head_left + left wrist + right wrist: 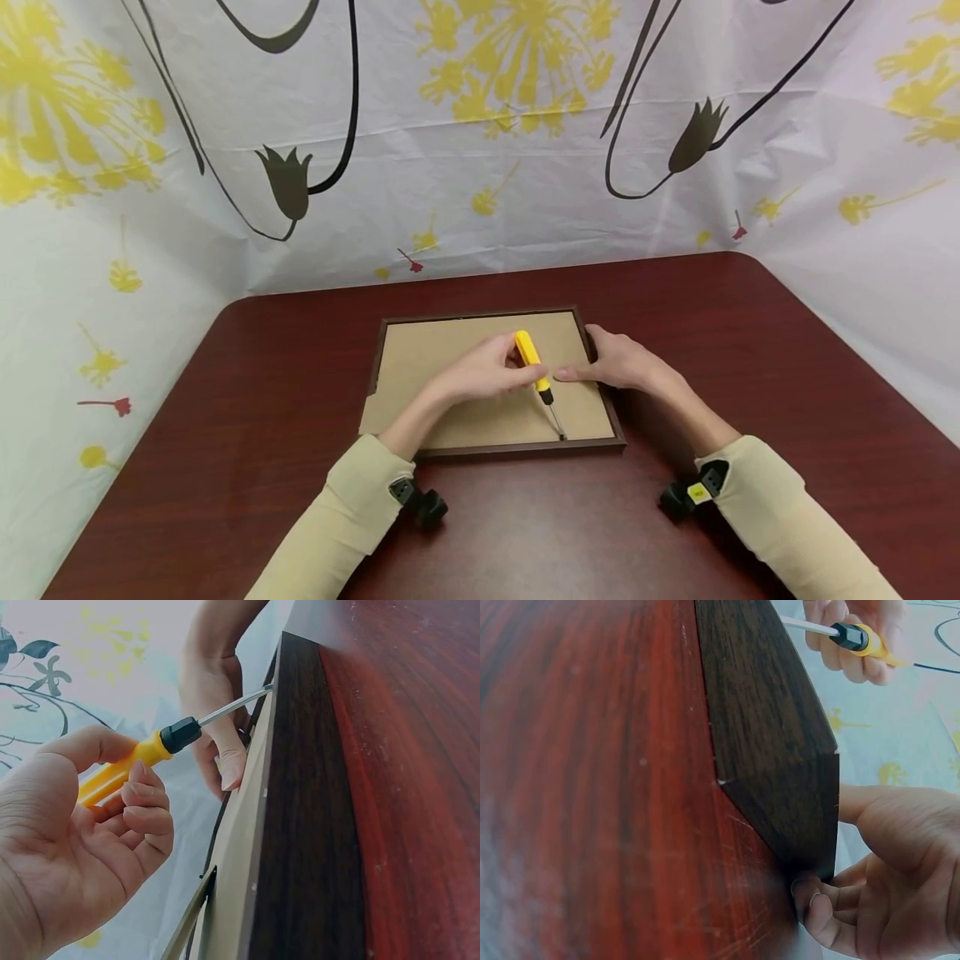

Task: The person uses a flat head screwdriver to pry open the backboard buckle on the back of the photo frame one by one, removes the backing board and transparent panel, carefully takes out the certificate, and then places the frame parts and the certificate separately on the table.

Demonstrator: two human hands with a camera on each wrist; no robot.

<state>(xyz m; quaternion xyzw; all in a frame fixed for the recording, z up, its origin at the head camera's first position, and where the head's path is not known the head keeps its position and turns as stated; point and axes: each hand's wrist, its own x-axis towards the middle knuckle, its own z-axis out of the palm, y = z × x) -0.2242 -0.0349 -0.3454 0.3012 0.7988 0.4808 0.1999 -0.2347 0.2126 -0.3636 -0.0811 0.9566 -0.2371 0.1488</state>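
Note:
A dark brown picture frame [517,448] lies back side up on the table, with a tan backing board [427,350] inside it. My left hand [483,368] grips the yellow handle of a screwdriver [527,350]. Its metal shaft slants down, the tip right at the inner edge of the near rail, close to the right corner. At the frame's right side my right hand [626,362] holds the rail, thumb over the board and fingers curled round the outer edge [821,825]. Toward the near left corner, the board [369,414] overlaps the rail.
The reddish-brown table [300,350] extends around the frame on all sides. Behind it and along both sides hangs a white sheet [450,208] with yellow and dark flower prints. A small black camera [431,508] sits on each wrist.

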